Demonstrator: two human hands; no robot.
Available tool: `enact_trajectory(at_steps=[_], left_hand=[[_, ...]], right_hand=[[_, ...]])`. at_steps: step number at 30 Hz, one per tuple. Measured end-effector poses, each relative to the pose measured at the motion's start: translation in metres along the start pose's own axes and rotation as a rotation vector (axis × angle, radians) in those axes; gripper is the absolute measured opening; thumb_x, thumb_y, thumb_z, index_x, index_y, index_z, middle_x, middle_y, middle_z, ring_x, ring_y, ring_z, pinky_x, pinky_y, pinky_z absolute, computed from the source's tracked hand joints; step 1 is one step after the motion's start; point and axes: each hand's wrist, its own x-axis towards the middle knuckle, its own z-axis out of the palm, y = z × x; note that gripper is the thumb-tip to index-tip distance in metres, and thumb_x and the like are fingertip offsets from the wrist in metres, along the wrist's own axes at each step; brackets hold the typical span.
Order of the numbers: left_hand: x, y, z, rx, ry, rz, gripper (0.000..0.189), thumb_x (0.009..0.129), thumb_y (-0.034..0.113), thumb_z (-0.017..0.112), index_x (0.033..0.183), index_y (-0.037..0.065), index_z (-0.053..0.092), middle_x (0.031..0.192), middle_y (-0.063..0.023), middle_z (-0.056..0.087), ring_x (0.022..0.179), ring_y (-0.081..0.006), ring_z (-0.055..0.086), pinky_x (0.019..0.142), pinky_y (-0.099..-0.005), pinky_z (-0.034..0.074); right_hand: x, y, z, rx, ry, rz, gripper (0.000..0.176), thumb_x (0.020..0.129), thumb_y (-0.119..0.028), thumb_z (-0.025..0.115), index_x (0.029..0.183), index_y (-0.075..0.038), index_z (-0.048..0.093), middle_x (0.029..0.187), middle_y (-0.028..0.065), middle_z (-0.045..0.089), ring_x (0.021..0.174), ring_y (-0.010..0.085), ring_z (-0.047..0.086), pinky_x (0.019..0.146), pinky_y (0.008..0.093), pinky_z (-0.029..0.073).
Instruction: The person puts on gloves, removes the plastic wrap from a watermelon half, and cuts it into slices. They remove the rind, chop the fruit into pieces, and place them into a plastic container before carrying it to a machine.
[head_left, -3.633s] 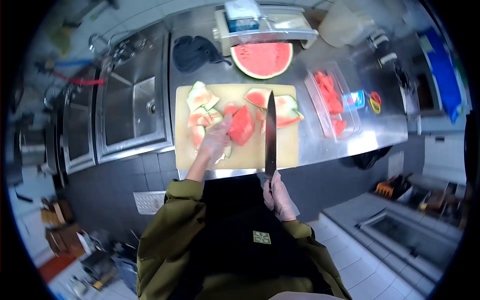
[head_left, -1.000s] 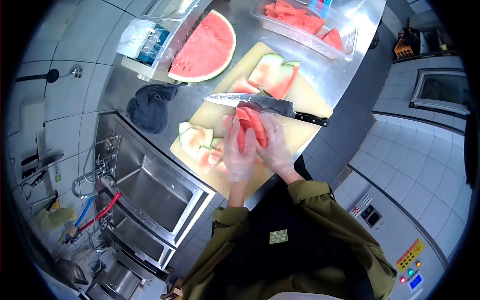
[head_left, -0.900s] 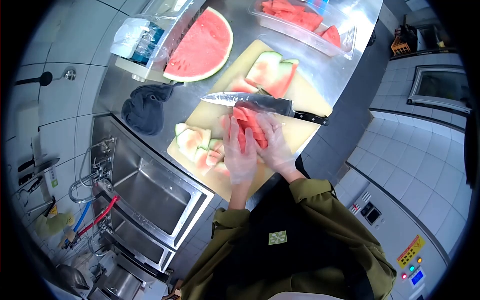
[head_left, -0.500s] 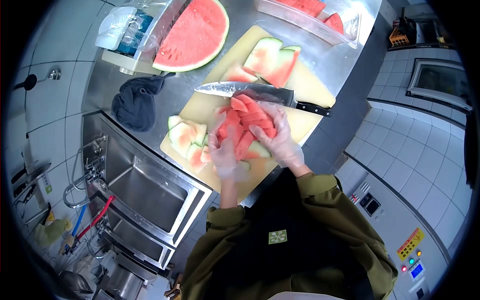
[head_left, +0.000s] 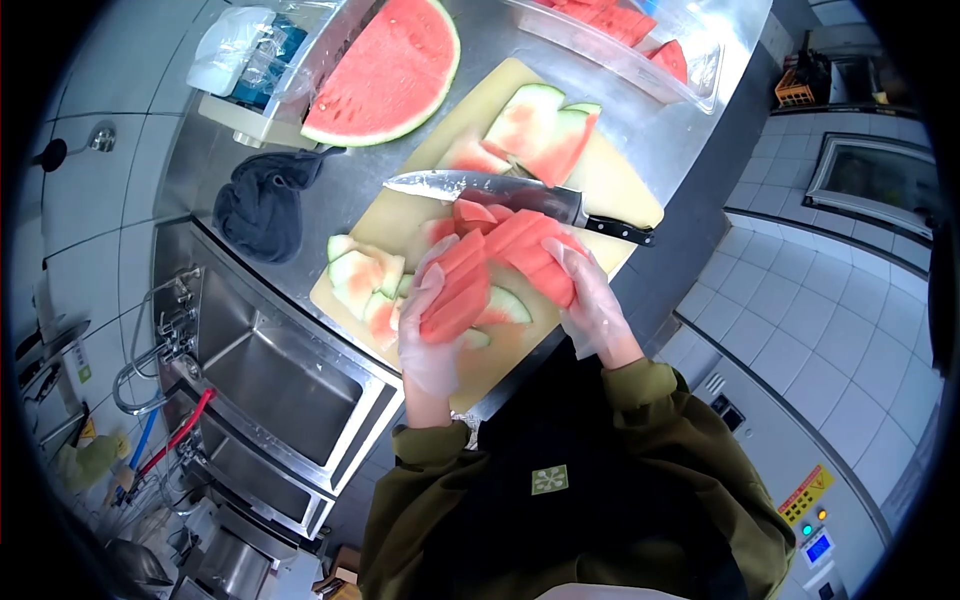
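Note:
Several red watermelon slices fill my gloved left hand, its fingers wrapped round their outer side. My right hand, in a clear glove too, grips another row of slices. Between the hands the two bunches lean together at the top, above the yellow cutting board. A large knife lies across the board just beyond the slices, its black handle to the right. Pale rind pieces rest at the board's left, and more rinds lie behind the knife.
A large cut watermelon sits at the back left, near a dark cloth. Behind the board stands a clear tub with watermelon pieces. A steel sink is at the left, and a control panel at the lower right.
My hands have moved apart and nearer my body, parting the gathered slices into two bunches. The knife and the rinds lie as before on the board.

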Motion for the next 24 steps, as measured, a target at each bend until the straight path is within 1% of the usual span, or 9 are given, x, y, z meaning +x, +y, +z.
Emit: enact_trajectory(at_steps=[4,7,9,13,14,15,16,20,24], left_hand=[[-0.006,0.010,-0.003,-0.131,-0.026,-0.040,0.030,0.097,0.009,0.053,0.127,0.004,0.052,0.141,-0.0217,0.048,0.128,-0.0290,0.050,0.103,-0.0377,0.044],[0.000,0.034,0.010,-0.410,0.044,-0.242,0.041,0.098,0.019,0.051,0.133,-0.002,0.048,0.139,-0.0197,0.051,0.127,-0.0249,0.051,0.101,-0.0348,0.044],[0.008,0.044,0.025,-0.486,0.067,-0.237,0.053,0.099,0.024,0.044,0.139,-0.009,0.041,0.138,-0.0172,0.052,0.128,-0.0238,0.051,0.102,-0.0327,0.043],[0.080,0.071,0.136,-0.188,0.000,-0.093,0.046,0.096,0.022,0.053,0.136,0.000,0.047,0.130,-0.0136,0.057,0.120,-0.0232,0.056,0.097,-0.0370,0.048],[0.103,0.071,0.163,-0.225,-0.016,-0.076,0.043,0.095,0.019,0.056,0.133,0.001,0.049,0.129,-0.0130,0.058,0.119,-0.0227,0.056,0.098,-0.0360,0.047],[0.136,0.059,0.183,-0.267,-0.024,-0.100,0.041,0.094,0.018,0.059,0.131,0.002,0.050,0.128,-0.0122,0.058,0.117,-0.0222,0.058,0.098,-0.0348,0.047],[0.173,0.038,0.198,-0.312,-0.027,-0.123,0.039,0.093,0.016,0.061,0.129,0.003,0.052,0.126,-0.0114,0.059,0.116,-0.0217,0.059,0.099,-0.0336,0.047],[0.301,-0.070,0.259,0.021,0.331,0.459,0.038,0.094,0.024,0.064,0.127,0.007,0.055,0.124,-0.0088,0.060,0.113,-0.0254,0.060,0.098,-0.0359,0.048],[0.315,-0.088,0.277,0.982,0.451,0.608,0.044,0.084,0.022,0.071,0.123,0.008,0.058,0.126,-0.0130,0.061,0.114,-0.0335,0.057,0.101,-0.0445,0.043]], right_hand=[[-0.023,-0.036,0.022,-0.055,-0.300,-0.090,0.054,0.098,-0.037,0.056,0.135,0.002,0.047,0.127,0.0109,0.058,0.116,0.0220,0.059,0.102,0.0343,0.046],[-0.013,-0.050,-0.008,0.070,-0.177,0.129,0.039,0.097,-0.037,0.057,0.121,-0.006,0.056,0.111,0.0091,0.063,0.100,0.0247,0.064,0.092,0.0402,0.052],[-0.013,-0.088,0.000,0.009,-0.100,0.059,0.036,0.096,-0.036,0.057,0.119,-0.007,0.057,0.113,0.0099,0.063,0.101,0.0259,0.064,0.092,0.0418,0.052],[0.024,-0.194,-0.008,0.147,-0.105,-0.227,0.039,0.098,-0.032,0.055,0.123,-0.002,0.053,0.116,0.0115,0.063,0.098,0.0238,0.064,0.081,0.0391,0.054],[0.033,-0.225,-0.007,-0.124,-0.091,-0.387,0.041,0.098,-0.033,0.053,0.126,-0.002,0.052,0.114,0.0116,0.063,0.096,0.0212,0.063,0.081,0.0334,0.052],[0.046,-0.263,0.005,-0.329,-0.185,-0.415,0.049,0.099,-0.028,0.055,0.137,0.001,0.045,0.126,0.0085,0.058,0.115,0.0220,0.058,0.098,0.0371,0.048],[0.069,-0.287,0.002,-0.460,-0.186,-0.527,0.047,0.097,-0.026,0.057,0.134,0.000,0.048,0.124,0.0093,0.059,0.114,0.0224,0.058,0.097,0.0371,0.048],[0.157,-0.330,-0.032,-1.112,-0.232,-0.943,0.037,0.091,-0.018,0.064,0.124,-0.003,0.056,0.117,0.0146,0.061,0.110,0.0265,0.059,0.095,0.0391,0.048],[0.226,-0.343,-0.072,-1.631,-0.306,-1.215,0.032,0.087,-0.010,0.066,0.117,-0.004,0.059,0.112,0.0210,0.060,0.105,0.0351,0.059,0.092,0.0432,0.048]])
